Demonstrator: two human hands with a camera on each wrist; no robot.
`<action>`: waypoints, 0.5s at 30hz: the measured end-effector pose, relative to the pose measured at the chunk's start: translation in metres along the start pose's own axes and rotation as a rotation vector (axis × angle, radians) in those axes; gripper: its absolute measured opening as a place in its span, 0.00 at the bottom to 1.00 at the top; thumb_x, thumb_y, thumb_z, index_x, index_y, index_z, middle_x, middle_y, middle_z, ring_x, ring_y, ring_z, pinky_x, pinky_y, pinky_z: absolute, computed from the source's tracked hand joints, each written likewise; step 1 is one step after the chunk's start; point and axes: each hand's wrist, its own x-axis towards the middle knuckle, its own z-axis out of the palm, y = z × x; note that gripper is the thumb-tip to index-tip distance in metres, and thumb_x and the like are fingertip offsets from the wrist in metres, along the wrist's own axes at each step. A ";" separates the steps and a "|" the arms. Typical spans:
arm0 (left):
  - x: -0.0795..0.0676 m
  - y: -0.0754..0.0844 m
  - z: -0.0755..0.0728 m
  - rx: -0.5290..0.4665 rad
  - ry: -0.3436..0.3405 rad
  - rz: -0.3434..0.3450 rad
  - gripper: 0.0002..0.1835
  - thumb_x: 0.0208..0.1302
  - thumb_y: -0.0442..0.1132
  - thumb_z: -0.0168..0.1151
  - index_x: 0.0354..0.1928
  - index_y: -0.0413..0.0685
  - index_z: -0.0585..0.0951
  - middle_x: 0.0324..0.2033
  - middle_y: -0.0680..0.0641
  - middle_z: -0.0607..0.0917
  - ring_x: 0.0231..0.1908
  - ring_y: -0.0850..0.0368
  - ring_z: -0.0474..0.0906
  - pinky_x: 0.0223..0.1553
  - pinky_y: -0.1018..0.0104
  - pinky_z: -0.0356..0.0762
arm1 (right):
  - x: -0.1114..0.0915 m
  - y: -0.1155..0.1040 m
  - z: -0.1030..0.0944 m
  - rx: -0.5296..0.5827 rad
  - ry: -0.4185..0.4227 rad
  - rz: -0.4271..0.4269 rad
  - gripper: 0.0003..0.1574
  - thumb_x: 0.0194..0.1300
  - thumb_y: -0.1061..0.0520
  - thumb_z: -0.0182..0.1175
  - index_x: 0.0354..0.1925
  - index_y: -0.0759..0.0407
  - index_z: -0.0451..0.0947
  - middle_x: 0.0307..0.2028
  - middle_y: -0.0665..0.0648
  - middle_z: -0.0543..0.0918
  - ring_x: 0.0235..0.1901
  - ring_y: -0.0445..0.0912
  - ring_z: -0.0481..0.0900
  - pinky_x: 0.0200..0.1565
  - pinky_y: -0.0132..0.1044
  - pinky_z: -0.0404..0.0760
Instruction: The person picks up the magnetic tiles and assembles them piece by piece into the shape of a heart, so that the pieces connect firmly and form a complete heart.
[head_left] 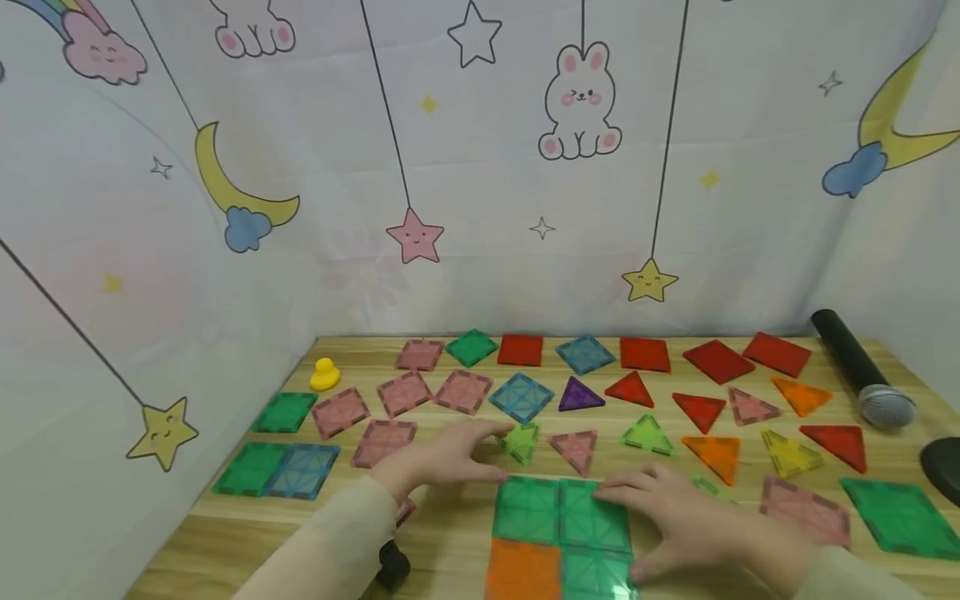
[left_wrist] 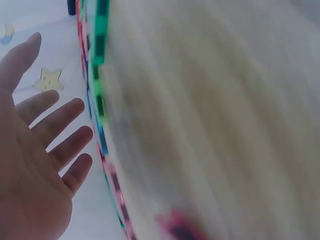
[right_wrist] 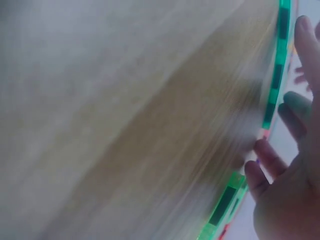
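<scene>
Three green square magnetic tiles (head_left: 595, 515) and an orange square tile (head_left: 523, 570) lie edge to edge as one larger square on the table front. My left hand (head_left: 442, 457) hovers by its far left corner, holding nothing; the left wrist view shows that palm (left_wrist: 35, 165) with its fingers spread and loosely bent. Just beyond its fingertips is a light green triangle tile (head_left: 522, 442). My right hand (head_left: 678, 515) is at the square's right side, fingers over its far right edge and thumb by the near right tile; whether they touch is unclear. In the right wrist view its fingers (right_wrist: 270, 159) are relaxed.
Rows of pink, red, blue, orange and yellow tiles spread across the wooden table (head_left: 450, 575). Joined green and blue tiles (head_left: 303, 471) lie at the left. A yellow rubber duck (head_left: 325, 375) sits back left; a microphone (head_left: 862, 367) lies back right. A patterned curtain (head_left: 487, 167) stands behind.
</scene>
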 end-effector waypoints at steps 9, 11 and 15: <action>-0.069 -0.044 -0.039 0.116 0.182 -0.217 0.47 0.45 0.54 0.74 0.68 0.52 0.65 0.63 0.44 0.68 0.64 0.37 0.57 0.58 0.32 0.50 | 0.005 0.004 -0.003 0.046 -0.032 -0.002 0.51 0.48 0.24 0.58 0.66 0.42 0.64 0.62 0.49 0.67 0.57 0.56 0.61 0.51 0.64 0.63; -0.087 -0.057 -0.044 0.135 0.196 -0.270 0.48 0.43 0.55 0.74 0.68 0.51 0.65 0.63 0.42 0.67 0.63 0.33 0.56 0.55 0.28 0.49 | 0.005 0.005 -0.003 0.050 -0.035 0.001 0.51 0.48 0.24 0.58 0.66 0.41 0.64 0.62 0.49 0.67 0.57 0.56 0.61 0.51 0.65 0.63; -0.119 -0.077 -0.050 0.164 0.211 -0.349 0.49 0.42 0.56 0.75 0.67 0.48 0.66 0.63 0.39 0.67 0.62 0.26 0.54 0.51 0.24 0.49 | 0.005 0.005 -0.003 0.045 -0.030 -0.005 0.51 0.48 0.24 0.58 0.66 0.42 0.65 0.62 0.48 0.67 0.57 0.56 0.61 0.52 0.64 0.63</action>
